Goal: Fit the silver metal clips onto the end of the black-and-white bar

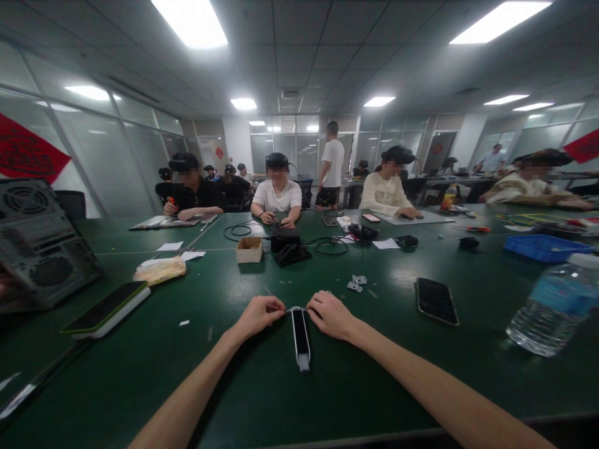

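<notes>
Slim white-edged, black-faced device (301, 333), grey near end, lying lengthwise on green tabletop (262, 393)

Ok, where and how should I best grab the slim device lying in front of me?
Probably pinch the slim device mid-length across its long edges, coming from above: it appears to lie flat, it's narrow, and both edges there look uncovered.

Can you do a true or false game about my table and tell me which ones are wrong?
1. The device's far end is between the left hand and the right hand. True.
2. The phone's screen is lit up. False: the phone's screen is dark.
3. The tray is blue. True.
4. The bottle is left of the phone. False: the bottle is right of it.
5. The box is open on top. True.
</notes>
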`<control>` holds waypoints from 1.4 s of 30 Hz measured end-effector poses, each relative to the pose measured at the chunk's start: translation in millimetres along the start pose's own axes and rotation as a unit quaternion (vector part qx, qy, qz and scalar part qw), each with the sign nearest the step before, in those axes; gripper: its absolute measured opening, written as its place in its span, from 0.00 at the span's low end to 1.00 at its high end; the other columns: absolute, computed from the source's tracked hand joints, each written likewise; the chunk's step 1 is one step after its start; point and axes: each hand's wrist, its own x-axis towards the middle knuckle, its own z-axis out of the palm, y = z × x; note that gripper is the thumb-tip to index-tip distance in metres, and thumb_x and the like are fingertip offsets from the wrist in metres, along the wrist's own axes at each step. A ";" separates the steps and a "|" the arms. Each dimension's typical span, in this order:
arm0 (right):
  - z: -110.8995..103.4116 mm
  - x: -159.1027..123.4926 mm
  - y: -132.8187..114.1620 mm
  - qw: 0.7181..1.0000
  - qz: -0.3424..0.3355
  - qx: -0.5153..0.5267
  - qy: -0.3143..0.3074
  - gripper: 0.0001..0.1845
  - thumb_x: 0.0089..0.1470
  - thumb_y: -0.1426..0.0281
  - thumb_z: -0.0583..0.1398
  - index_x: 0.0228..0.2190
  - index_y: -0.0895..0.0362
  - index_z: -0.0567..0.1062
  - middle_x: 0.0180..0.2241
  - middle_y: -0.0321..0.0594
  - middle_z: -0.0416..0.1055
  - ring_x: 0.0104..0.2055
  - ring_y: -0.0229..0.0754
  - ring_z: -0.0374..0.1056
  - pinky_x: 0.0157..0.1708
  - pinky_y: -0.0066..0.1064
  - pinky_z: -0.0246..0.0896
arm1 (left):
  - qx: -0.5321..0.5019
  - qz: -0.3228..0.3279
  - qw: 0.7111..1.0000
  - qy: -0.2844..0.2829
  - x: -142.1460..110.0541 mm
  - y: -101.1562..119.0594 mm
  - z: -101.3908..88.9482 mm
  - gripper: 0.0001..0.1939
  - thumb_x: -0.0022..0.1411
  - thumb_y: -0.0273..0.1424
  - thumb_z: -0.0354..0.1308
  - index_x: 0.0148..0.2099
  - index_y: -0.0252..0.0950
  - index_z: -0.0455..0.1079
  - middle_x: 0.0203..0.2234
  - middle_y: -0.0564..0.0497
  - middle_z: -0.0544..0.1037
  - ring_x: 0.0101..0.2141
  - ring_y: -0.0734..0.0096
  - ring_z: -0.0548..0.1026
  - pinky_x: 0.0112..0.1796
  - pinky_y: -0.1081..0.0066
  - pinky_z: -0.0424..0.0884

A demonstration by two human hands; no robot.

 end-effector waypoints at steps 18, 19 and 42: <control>-4.9 1.9 -6.5 1.000 0.025 0.000 -0.011 0.10 0.60 0.73 0.52 0.38 0.60 0.73 0.38 0.44 0.69 0.40 0.42 0.64 0.41 0.34 0.61 | 0.052 0.071 0.996 0.011 1.3 -4.5 -0.3 0.10 0.60 0.30 0.53 0.40 0.37 0.74 0.32 0.52 0.77 0.30 0.73 0.72 0.33 0.74 0.68; -5.4 1.9 -6.6 1.000 0.026 0.001 -0.011 0.10 0.60 0.73 0.52 0.38 0.60 0.73 0.38 0.44 0.69 0.40 0.42 0.64 0.41 0.33 0.61 | 0.045 0.069 0.997 0.004 1.0 -3.8 -0.6 0.09 0.60 0.30 0.53 0.39 0.37 0.74 0.32 0.53 0.77 0.30 0.73 0.72 0.34 0.74 0.68; -4.6 4.4 -6.1 1.000 0.018 -0.002 -0.015 0.10 0.60 0.73 0.51 0.37 0.61 0.72 0.38 0.44 0.68 0.39 0.41 0.63 0.40 0.32 0.59 | 0.005 0.054 0.996 -0.077 -0.3 5.5 -5.6 0.11 0.59 0.33 0.54 0.39 0.34 0.75 0.35 0.51 0.78 0.37 0.68 0.73 0.41 0.72 0.66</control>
